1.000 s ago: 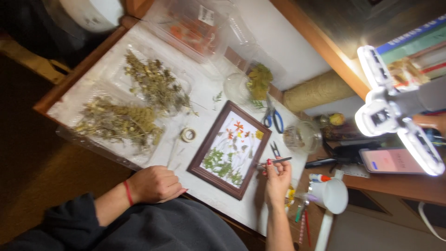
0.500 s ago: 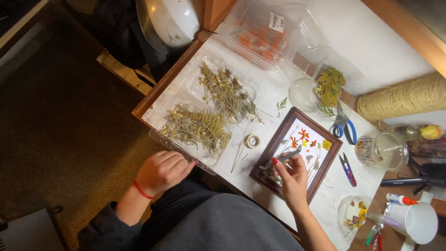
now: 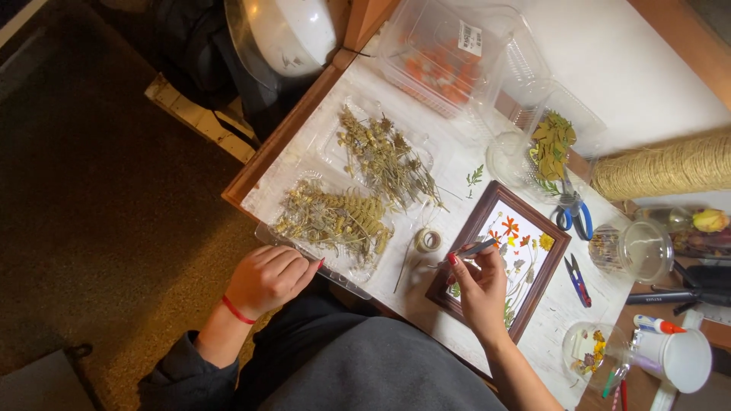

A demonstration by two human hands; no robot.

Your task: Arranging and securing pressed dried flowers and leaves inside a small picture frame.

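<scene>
- Head view: I see the right hand (image 3: 481, 288) pinched shut on a pair of slim tweezers (image 3: 474, 249), their tips over the left edge of a dark wooden picture frame (image 3: 497, 270) that lies flat on the white-covered worktop (image 3: 655, 68).
- Inside the frame, on its pale backing, lie pressed flowers (image 3: 512, 227) in orange, yellow and green.
- The left hand (image 3: 268, 278), a red band at its wrist, is curled closed and holds nothing that I can make out; its knuckles touch the near rim of a clear tray of dried herbs (image 3: 335, 221) at the worktop's edge.
- A second heap of dried stems (image 3: 384, 156) lies just beyond that tray; a small roll of tape (image 3: 428, 240) sits between the tray and the frame.
- Blue-handled scissors (image 3: 572, 209) rest just past the frame's far corner, beside a clear tub of yellow-green leaves (image 3: 552, 144).
- Small snips (image 3: 576, 278) lie just right of the frame, a glass jar (image 3: 636, 247) beyond them, and a spool of twine (image 3: 662, 166) at the far edge.
</scene>
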